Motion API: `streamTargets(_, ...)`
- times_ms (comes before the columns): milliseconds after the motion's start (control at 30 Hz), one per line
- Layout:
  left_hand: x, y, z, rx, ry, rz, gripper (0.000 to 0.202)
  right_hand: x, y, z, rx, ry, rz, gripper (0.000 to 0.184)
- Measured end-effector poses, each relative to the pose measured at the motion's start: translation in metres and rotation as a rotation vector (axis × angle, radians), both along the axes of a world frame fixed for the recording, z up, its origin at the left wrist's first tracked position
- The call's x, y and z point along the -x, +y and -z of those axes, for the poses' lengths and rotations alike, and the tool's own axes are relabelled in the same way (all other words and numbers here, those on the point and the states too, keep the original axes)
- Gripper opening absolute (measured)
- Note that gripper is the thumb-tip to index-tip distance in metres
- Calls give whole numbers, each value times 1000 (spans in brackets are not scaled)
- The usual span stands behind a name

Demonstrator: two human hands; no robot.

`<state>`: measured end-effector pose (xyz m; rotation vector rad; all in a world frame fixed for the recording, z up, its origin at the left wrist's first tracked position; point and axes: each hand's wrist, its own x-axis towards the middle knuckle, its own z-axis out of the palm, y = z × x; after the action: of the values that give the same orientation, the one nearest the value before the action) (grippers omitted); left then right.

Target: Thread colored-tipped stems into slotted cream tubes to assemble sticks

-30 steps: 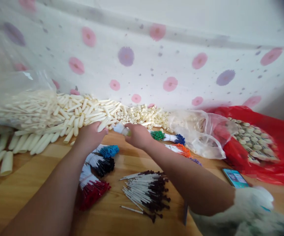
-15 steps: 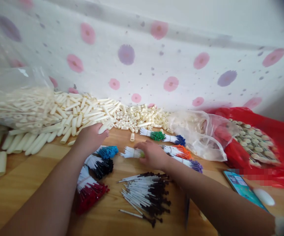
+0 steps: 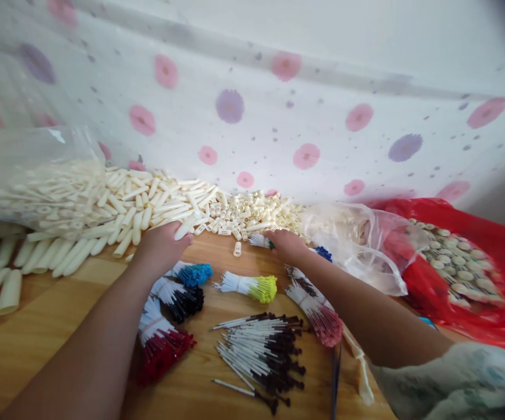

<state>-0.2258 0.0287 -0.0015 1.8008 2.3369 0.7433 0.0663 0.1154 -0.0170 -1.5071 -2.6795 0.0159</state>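
My left hand (image 3: 160,248) is closed around a cream plastic tube (image 3: 184,228), likely a pen barrel, its end poking out past the fingers. Beyond the middle of the table, my right hand (image 3: 288,246) reaches onto a bundle of green-ended refills (image 3: 259,240). Its fingers are bent down together and cover most of that bundle; what they pinch is hidden. Tied bundles of white sticks like pen refills lie between my arms: yellow-ended (image 3: 261,288), blue-ended (image 3: 195,274), black-ended (image 3: 186,302), dark red (image 3: 162,350) and pink (image 3: 326,324). Loose dark brown-ended refills (image 3: 265,347) lie fanned out nearest me.
Cream tubes (image 3: 143,201) pile up at the back left, partly under a clear bag (image 3: 38,169). Small slotted cream parts (image 3: 256,213) heap at the back centre, one (image 3: 237,249) standing apart. A clear bag (image 3: 366,256) and a red bag (image 3: 436,210) with round-topped pieces stand right.
My right hand has moved away from the yellow-ended bundle to the green-ended one farther back, uncovering the yellow and pink ends. My left hand keeps its hold on the tube.
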Motion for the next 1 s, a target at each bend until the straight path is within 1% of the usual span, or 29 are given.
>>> streamTargets(67, 0, -2, -2, -32, -24, -21, 24, 12, -4, -8, -33, 61, -12, 49)
streamTargets(100, 0, -3, -3, -53, -43, -41, 24, 22, -7, -13, -48, 99, -28, 49)
streamTargets(167, 0, -5, -4, -106, -91, -87, 24, 50, -13, -22, -58, 169, -84, 51)
streamTargets(233, 2, -5, -3, -158, -119, -119, 25, 85, -20, -27, -48, 200, -150, 53)
streamTargets(333, 5, -3, -1, -167, -98, -113, 28, 130, -30, -22, -14, 178, -247, 40)
streamTargets(400, 5, -1, 0, -117, -71, -93, 28, 142, -34, -16, 43, 133, -324, 36)
streamTargets(433, 5, 0, 1, -80, -74, -81, 29, 139, -34, -15, 63, 122, -346, 35)
streamTargets(467, 4, 0, 1, -39, -84, -65, 29, 131, -33, -15, 74, 119, -354, 35)
streamTargets(533, 0, 1, 2, 31, -98, -14, 29, 97, -25, -22, 65, 128, -312, 33)
streamTargets(633, -6, 2, 5, 85, -39, 104, 29, 19, -5, -34, 80, 50, -151, 29)
streamTargets(667, -7, 2, 7, 87, -8, 143, 29, -7, 1, -35, 97, -2, -81, 29)
streamTargets(700, -8, 3, 9, 88, 15, 176, 29, -32, 6, -33, 119, -58, -22, 33)
streamTargets(767, -10, 5, 13, 98, 46, 223, 28, -70, 11, -24, 155, -147, 47, 44)
streamTargets(833, -10, 6, 16, 113, 57, 257, 26, -91, 11, -10, 165, -195, 87, 49)
streamTargets(900, -9, 7, 18, 120, 40, 274, 26, -96, 9, 0, 149, -214, 116, 47)
streamTargets(967, -8, 8, 19, 107, 21, 254, 28, -91, 7, 0, 120, -211, 133, 41)
streamTargets(1000, -7, 8, 19, 100, 17, 235, 29, -85, 6, -4, 103, -200, 135, 38)
